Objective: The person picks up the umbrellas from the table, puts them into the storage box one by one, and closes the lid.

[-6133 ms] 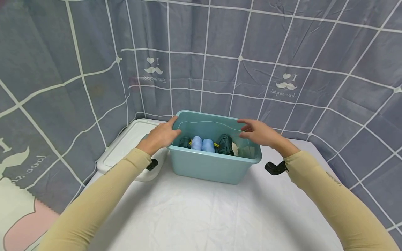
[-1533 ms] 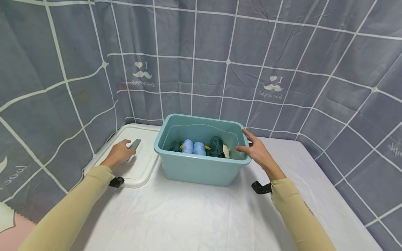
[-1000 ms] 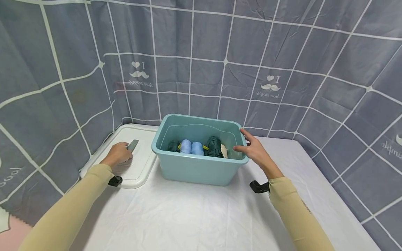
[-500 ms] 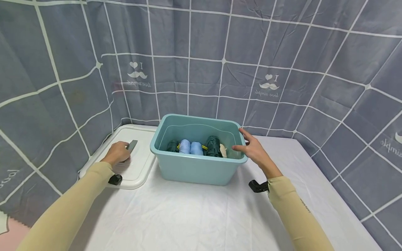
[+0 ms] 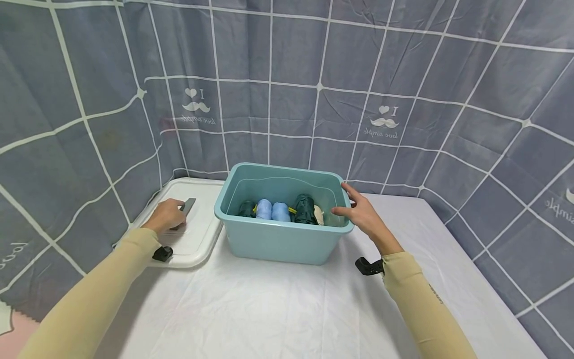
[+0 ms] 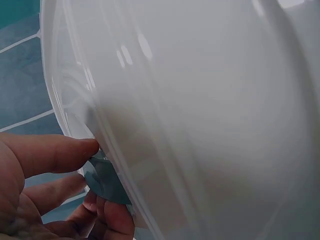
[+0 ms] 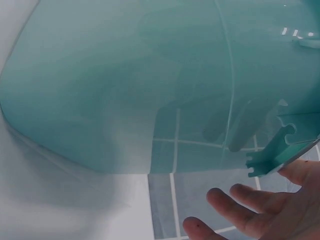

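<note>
On the white-covered bench (image 5: 278, 309), left of the teal bin (image 5: 282, 242), the left hand (image 5: 168, 215) stays clenched on the lid (image 5: 197, 239) latch while the right hand (image 5: 365, 217) remains released against the bin's right rim, nothing lifted yet.

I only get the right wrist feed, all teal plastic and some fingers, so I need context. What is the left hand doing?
Observer: The left hand rests on a white lid lying flat to the left of the teal bin, fingers curled round the lid's grey-green latch.
Operator: Is the right hand gripping the bin?
Observer: No. The right hand is spread at the bin's right rim, fingers straight.
Operator: Anything inside the bin?
Observer: Yes: two light blue rolls between dark green rolled bundles, in a row.
</note>
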Tool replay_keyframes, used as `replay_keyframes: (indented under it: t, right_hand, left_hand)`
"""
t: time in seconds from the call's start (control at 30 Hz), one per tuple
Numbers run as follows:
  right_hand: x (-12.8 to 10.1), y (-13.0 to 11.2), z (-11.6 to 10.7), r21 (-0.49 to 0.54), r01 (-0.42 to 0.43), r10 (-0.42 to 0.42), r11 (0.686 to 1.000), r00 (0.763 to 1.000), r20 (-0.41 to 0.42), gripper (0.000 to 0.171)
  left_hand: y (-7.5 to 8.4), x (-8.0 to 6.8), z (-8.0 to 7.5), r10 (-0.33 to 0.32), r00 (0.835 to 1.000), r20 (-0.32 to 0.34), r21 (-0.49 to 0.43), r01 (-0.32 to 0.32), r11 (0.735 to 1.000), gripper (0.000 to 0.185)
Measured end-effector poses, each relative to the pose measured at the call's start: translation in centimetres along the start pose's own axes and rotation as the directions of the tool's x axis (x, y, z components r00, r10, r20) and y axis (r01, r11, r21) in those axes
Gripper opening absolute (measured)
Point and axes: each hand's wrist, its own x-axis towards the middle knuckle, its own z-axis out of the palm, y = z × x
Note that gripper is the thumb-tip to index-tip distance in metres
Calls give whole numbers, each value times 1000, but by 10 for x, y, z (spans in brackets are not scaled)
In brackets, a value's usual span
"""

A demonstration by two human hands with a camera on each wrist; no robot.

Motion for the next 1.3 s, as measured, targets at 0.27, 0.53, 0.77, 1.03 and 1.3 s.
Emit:
replay_keyframes:
  t: [0.27,0.53,0.77,1.03,1.3]
  right_hand:
    - [0,0,0,-1,3,-3,1000,1000,5,93]
    - [0,0,-2,-8,7,-7,1000,1000,-1,92]
    - [0,1,-1,-11,13,-13,1000,1000,4,91]
    - [0,3,-1,-8,22,-22,1000,1000,4,92]
    - [0,3,-2,5,23,-23,1000,1000,3,92]
  left_hand:
    - [6,-3,-17,-4,1000,11,-29,5,1000,70]
    - [19,-4,-42,18,1000,-12,-19,-19,1000,70]
    - [26,-7,-66,48,997,-53,33,-46,998,70]
    - [39,-9,-87,61,996,-66,40,-58,998,71]
    - [52,-11,-108,103,992,-78,54,-99,994,72]
